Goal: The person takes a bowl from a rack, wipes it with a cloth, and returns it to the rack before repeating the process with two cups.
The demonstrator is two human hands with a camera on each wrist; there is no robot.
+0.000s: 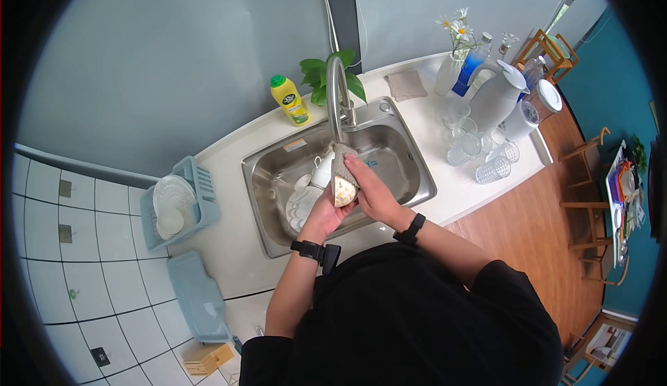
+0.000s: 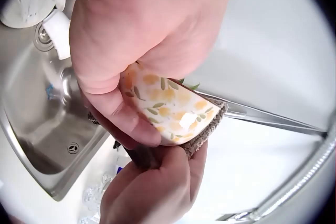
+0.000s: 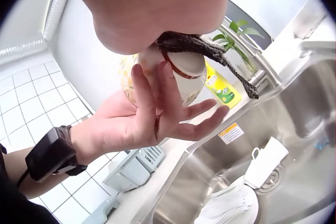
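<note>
Over the sink, my left hand (image 1: 324, 216) holds a small white bowl (image 1: 344, 192) with yellow-orange flowers, green leaves and a brown rim. In the left wrist view the bowl (image 2: 163, 103) lies between fingers and thumb. My right hand (image 1: 376, 195) grips a grey-brown cloth (image 1: 341, 158) against it. The cloth (image 3: 195, 44) reaches over the rim in the right wrist view, one corner hanging free. Much of the bowl's inside is hidden by the cloth and hands. Below, white dishes (image 1: 303, 202) and a white mug (image 1: 322, 172) lie in the sink.
The steel sink (image 1: 410, 195) has a tall faucet (image 1: 335, 94) behind the hands. A yellow cleaner bottle (image 1: 290, 101) stands behind it. At left are a blue dish rack (image 1: 203, 188) and a pale blue tray (image 1: 198, 296). Glasses (image 1: 464, 151) and a pitcher (image 1: 495, 97) stand at right.
</note>
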